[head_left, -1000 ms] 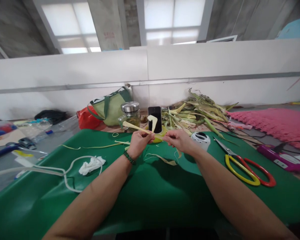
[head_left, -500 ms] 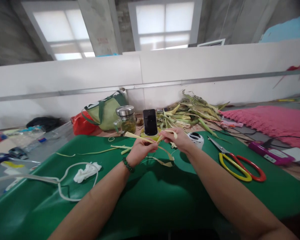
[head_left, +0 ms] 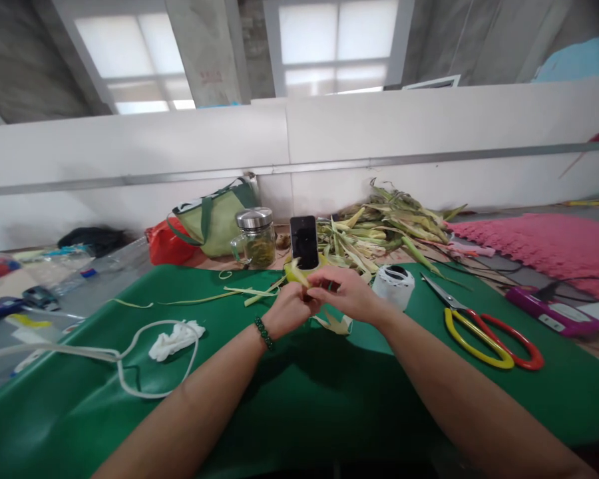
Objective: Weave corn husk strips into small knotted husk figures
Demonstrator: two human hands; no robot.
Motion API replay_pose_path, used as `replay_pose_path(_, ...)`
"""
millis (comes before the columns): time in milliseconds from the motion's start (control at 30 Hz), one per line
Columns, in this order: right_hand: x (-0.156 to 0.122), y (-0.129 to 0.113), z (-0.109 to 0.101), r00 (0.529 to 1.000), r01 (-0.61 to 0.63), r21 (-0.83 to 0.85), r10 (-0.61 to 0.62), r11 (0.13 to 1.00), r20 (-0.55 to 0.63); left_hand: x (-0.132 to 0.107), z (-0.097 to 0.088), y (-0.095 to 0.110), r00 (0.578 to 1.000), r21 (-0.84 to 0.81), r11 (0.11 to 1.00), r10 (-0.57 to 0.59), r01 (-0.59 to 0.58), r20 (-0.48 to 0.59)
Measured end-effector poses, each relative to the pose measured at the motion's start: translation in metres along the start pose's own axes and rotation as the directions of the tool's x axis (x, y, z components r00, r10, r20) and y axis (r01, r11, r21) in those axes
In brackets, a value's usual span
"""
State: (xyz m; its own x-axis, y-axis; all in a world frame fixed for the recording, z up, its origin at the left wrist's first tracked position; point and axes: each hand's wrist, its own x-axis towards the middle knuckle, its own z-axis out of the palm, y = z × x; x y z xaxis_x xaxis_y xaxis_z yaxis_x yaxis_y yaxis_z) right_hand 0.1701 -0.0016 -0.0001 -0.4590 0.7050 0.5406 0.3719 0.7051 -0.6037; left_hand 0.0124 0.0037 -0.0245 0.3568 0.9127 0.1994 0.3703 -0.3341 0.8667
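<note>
Over the green mat (head_left: 299, 412) my two hands meet, fingers touching. My left hand (head_left: 290, 310), with a green bead bracelet at its wrist, is closed around a pale strip of corn husk (head_left: 299, 273) that sticks up from its top. Pinched against it are the fingers of my right hand (head_left: 348, 294), which grip the same husk; its part between the fingers is hidden. A loose end of husk (head_left: 337, 324) hangs below my hands. Behind them a phone (head_left: 304, 241) stands upright in a yellow-green holder.
Red-and-yellow-handled scissors (head_left: 484, 326) lie half open at right, near a white container (head_left: 395, 286). A glass mug (head_left: 257, 243) and a pile of husks (head_left: 399, 216) stand at the back. A white cord (head_left: 124, 372) loops around crumpled tissue (head_left: 177, 339) at left.
My hands have come together, and the husk strip that stretched sideways between them is now mostly hidden, with a short end pointing up. The view has shifted slightly.
</note>
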Motion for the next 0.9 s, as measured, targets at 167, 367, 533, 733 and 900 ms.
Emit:
replay_pose_path(167,0.004,0.011,0.003,0.974,-0.227,0.277,0.213,0.934,0.079,-0.001,0.004,0.002,0.997,-0.055,0.998,0.000,0.005,0.083)
replay_pose_path(367,0.007,0.016,0.001,0.930,-0.367,0.398,0.333,0.841,0.156,-0.002,0.002,0.009,0.979,-0.139,0.986,-0.062,0.090,0.196)
replay_pose_path(533,0.008,0.021,0.001,0.930,-0.360,0.310,0.363,0.880,0.051,-0.001,0.002,0.007,0.981,-0.100,0.988,-0.097,0.115,0.170)
replay_pose_path(733,0.007,0.025,0.007,0.921,-0.354,0.207,0.379,0.912,-0.096,-0.001,0.002,0.005,1.000,0.194,0.981,-0.020,0.020,-0.002)
replay_pose_path(900,0.007,0.023,0.014,0.900,-0.343,0.208,0.384,0.916,-0.208,-0.002,0.000,0.010,0.997,0.327,0.945,0.054,-0.032,-0.061)
